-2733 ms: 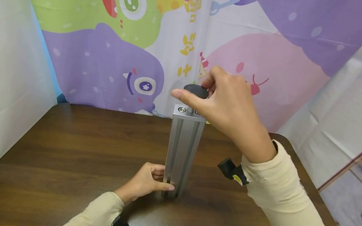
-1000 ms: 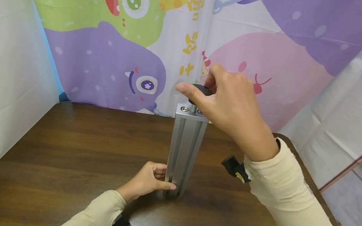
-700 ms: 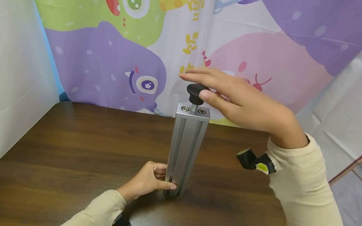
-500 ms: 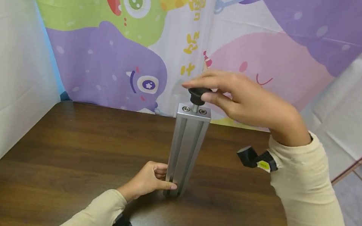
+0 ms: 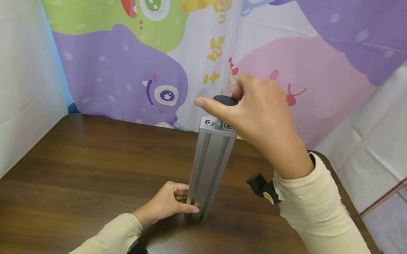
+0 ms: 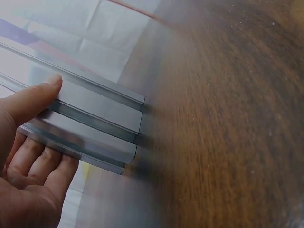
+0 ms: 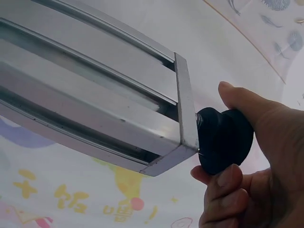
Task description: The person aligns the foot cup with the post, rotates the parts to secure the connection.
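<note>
A silver aluminium extrusion (image 5: pixel 207 166) stands upright on the table, its slots running lengthwise. My left hand (image 5: pixel 164 203) grips it low down, thumb across the near face and fingers behind; the left wrist view shows the same thumb (image 6: pixel 40 97) by a slot. On top, a metal end plate (image 5: pixel 205 129) carries a screw (image 5: pixel 209 122) at left and a short threaded stem with a black levelling foot (image 7: pixel 223 140). My right hand (image 5: pixel 263 113) holds that foot between thumb and curled fingers, the thumb reaching past its edge. Part of the foot is hidden behind the hand in the head view.
The dark wooden table (image 5: pixel 86 163) spreads around the extrusion. A cartoon-printed curtain (image 5: pixel 126 65) hangs close behind it, with white cloth (image 5: pixel 1 53) at the sides. Black wrist cameras (image 5: pixel 263 186) sit on both sleeves.
My right hand loosened from the foot, turned with fingers flattened over it, then swung back and curled round it again. My left hand and the extrusion stay in place.
</note>
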Demonstrator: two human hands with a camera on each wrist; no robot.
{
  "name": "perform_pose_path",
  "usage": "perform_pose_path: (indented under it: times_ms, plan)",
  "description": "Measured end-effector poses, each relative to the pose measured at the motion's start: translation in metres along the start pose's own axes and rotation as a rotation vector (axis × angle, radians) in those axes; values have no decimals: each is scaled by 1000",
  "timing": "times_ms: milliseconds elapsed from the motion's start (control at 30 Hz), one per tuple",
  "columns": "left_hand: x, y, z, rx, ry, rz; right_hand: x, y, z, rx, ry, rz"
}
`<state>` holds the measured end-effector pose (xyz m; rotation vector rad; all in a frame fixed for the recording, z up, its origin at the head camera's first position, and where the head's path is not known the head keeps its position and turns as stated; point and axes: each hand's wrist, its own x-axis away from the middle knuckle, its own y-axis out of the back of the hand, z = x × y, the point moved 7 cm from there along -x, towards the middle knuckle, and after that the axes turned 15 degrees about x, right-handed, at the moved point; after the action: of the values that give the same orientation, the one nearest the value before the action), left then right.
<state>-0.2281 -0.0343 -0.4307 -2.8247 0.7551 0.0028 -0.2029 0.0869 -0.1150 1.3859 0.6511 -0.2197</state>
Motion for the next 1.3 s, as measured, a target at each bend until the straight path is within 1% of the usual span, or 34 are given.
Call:
perform_pose_path:
  times_ms: [167, 267, 333, 400, 433, 500, 533, 600, 667, 733, 767, 800, 833, 900, 967, 1033, 1133, 1167, 1233, 1300]
  plan:
    - [1, 1, 0, -5, 0, -4, 1, 0, 0, -1, 1, -7]
    - [1, 1, 0, -5, -1, -3, 1, -1, 0, -11, 1, 14]
    - [1, 0, 0, -3, -2, -1, 2, -2, -1, -24, -2, 59]
    - [0, 0, -1, -3, -4, -2, 3, -4, -4, -54, 6, 135]
    - [0, 0, -1, -2, -4, -3, 3, -5, -5, -78, 27, 171]
    - [0, 0, -1, -2, -3, -5, 5, -5, -6, -138, 119, 242]
    - [0, 0, -1, -2, -2, -5, 7, -4, -6, -164, 189, 271]
    - [0, 0, -1, -3, 0, -4, 10, -1, -3, -221, 369, 301]
    - [1, 0, -1, -5, 2, -3, 14, 4, -1, -256, 537, 304]
    - [1, 0, -1, -5, 2, 0, 16, 7, 0, -265, 636, 292]
    - [1, 0, 0, -6, 2, -1, 16, 7, 1, -275, 661, 283]
    - [1, 0, 0, -7, 1, -3, 16, 8, 1, -277, 660, 276]
    - [1, 0, 0, -6, 0, -4, 15, 8, 0, -271, 639, 268]
    - [1, 0, 0, -8, -4, -5, 11, 7, 0, -253, 560, 242]
    - [1, 0, 1, -11, -8, -8, 6, 6, -2, -209, 430, 197]
    - [1, 0, 1, -13, -8, -7, 3, 5, -2, -141, 288, 137]
    - [1, 1, 1, -16, -7, -9, 3, 5, -1, -45, 138, 28]
    - [1, 0, 1, -15, -7, -9, 3, 5, 0, -24, 108, 0]
    - [1, 1, 0, -12, -8, -9, 4, 6, 2, 6, 77, -44]
    - [1, 1, 0, -10, -9, -9, 4, 5, 2, 7, 57, -58]
